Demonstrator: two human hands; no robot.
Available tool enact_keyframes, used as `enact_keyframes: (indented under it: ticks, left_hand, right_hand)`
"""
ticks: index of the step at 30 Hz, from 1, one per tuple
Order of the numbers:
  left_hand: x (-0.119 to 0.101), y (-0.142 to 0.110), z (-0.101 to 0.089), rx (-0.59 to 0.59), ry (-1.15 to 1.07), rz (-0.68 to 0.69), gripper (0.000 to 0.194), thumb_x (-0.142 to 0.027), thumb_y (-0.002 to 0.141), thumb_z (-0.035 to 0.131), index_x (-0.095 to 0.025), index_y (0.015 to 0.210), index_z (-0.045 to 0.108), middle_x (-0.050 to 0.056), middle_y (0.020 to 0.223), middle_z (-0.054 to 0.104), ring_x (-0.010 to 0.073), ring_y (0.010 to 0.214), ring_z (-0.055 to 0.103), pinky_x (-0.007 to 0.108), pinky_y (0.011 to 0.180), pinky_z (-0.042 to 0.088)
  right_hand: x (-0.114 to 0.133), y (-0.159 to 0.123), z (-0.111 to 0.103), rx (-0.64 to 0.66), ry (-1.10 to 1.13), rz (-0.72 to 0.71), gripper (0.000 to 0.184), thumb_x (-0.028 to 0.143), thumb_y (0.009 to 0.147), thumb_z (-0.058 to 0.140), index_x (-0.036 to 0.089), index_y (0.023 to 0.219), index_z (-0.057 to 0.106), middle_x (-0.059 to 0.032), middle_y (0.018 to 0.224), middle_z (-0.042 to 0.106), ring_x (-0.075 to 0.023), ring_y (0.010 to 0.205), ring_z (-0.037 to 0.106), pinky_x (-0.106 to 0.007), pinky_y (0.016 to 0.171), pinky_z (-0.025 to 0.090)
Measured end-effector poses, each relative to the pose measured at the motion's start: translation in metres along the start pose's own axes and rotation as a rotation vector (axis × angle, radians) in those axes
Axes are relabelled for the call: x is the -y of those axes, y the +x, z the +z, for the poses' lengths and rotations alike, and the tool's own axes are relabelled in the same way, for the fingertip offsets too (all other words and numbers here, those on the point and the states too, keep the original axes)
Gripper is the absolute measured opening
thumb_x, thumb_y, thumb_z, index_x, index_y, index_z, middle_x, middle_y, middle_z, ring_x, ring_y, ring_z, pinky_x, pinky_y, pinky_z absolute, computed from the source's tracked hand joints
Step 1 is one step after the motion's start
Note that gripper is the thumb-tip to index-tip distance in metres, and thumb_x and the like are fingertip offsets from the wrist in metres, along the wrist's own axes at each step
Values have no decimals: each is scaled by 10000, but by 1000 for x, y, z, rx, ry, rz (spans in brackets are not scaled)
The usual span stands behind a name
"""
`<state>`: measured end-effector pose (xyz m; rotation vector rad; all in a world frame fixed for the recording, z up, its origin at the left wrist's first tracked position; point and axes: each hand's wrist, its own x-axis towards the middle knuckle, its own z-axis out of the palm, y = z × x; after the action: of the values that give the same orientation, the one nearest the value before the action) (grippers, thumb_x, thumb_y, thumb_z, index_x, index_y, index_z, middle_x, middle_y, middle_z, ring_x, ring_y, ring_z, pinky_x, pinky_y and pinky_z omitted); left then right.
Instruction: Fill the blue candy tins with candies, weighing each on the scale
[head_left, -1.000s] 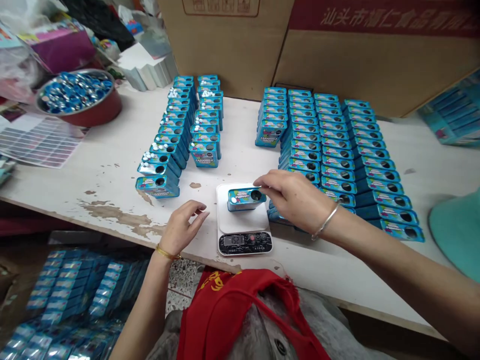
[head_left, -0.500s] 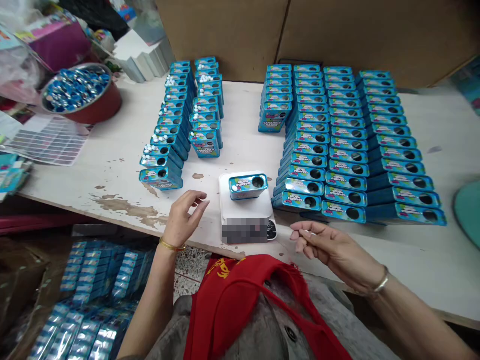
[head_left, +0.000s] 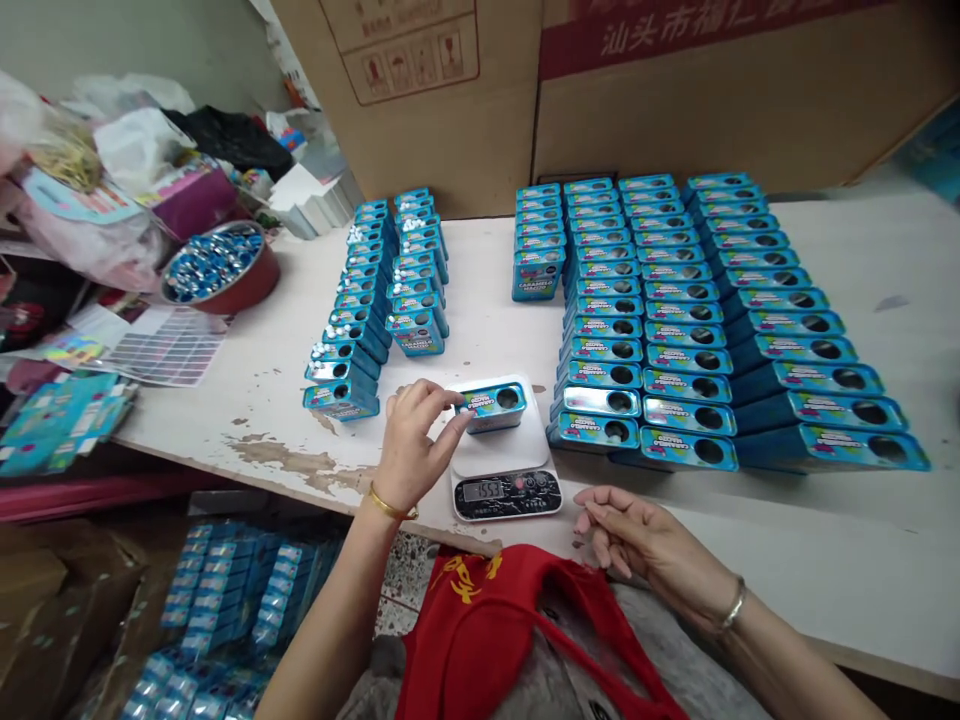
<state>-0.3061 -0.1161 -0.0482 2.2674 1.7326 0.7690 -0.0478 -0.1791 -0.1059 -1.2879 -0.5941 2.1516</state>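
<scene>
A blue candy tin (head_left: 495, 408) with a round dark opening in its top stands on a white digital scale (head_left: 491, 458). My left hand (head_left: 416, 440) is at the tin's left end, its thumb and index finger pinched close around a small white candy on the tin's top. My right hand (head_left: 637, 535) hovers at the table's front edge, right of the scale. Its thumb and fingertips are pressed together; whatever may be between them is hidden. The scale's display (head_left: 482, 491) shows lit digits.
Rows of blue tins with open holes (head_left: 686, 335) stand to the right. Two rows on the left (head_left: 349, 345) have white candies on many tops. A red bowl (head_left: 251, 285) of shiny blue pieces sits farther left. Cardboard boxes (head_left: 450, 140) line the back; more tins (head_left: 210, 580) lie below.
My left hand has moved right and forward from beside the scale to the tin's left end, around the white candy. My right hand keeps its pinch. The view has tilted up.
</scene>
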Motion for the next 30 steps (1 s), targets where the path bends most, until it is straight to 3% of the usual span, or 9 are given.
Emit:
enact_keyframes:
  ticks: [7,13,16,19,21,23,25,27,30]
  left_hand:
    - [-7,11,-2,47,-40,-97,147,-310,854,569,-191,768,571,-3,754,571,144,738,514,313,722,357]
    - [-26,31,7,77,-19,26,146,-313,868,556,-196,783,572,1,774,578,156,794,532,333,750,337]
    - [-27,37,7,153,45,113,221,-407,845,577,-214,953,586,44,961,594,205,959,531,363,824,340]
    - [-17,39,-1,260,104,194,591,-536,752,639,-224,1224,467,99,1168,547,263,1086,497,391,875,355]
    - [-7,45,-5,331,146,232,514,-501,795,605,-222,1204,470,90,1110,581,249,1021,531,377,840,376]
    - [3,63,-4,336,188,257,332,-423,858,546,-218,1117,512,66,996,610,222,920,555,357,793,387]
    - [11,91,5,273,227,275,280,-379,867,537,-202,1084,521,64,965,604,219,891,548,349,772,389]
    - [16,128,21,206,265,297,278,-353,858,549,-187,1078,519,71,976,593,225,898,537,346,767,387]
    - [21,183,56,209,341,330,292,-355,838,575,-195,1078,532,72,1017,586,231,926,534,352,779,374]
  right_hand:
    - [-3,5,8,44,6,0,424,496,668,733,147,842,568,-12,701,608,-53,444,484,-149,356,283]
    - [-7,11,14,72,-28,11,462,535,645,726,149,844,569,-7,689,610,-53,418,485,-148,342,284]
    - [-9,14,11,78,-29,3,472,548,653,710,146,854,568,-3,682,606,-50,407,482,-147,342,279]
    - [-11,16,6,69,-14,-7,478,563,662,694,141,846,564,-1,679,602,-38,392,468,-142,337,263]
    - [-13,18,3,79,-3,-6,485,581,668,679,141,831,557,1,679,600,-27,378,455,-138,335,251]
    - [-16,22,-1,106,3,-4,504,609,671,661,142,827,550,3,672,595,-21,363,444,-138,330,237]
    - [-21,29,-5,137,5,-9,521,628,674,646,145,842,548,4,672,594,-20,357,441,-141,327,225]
    - [-26,36,-9,148,1,-22,531,641,678,636,149,854,545,1,675,596,-21,362,442,-146,332,212]
    - [-33,46,-18,130,1,-33,562,676,651,634,155,837,538,-5,664,595,-23,376,431,-159,351,182]
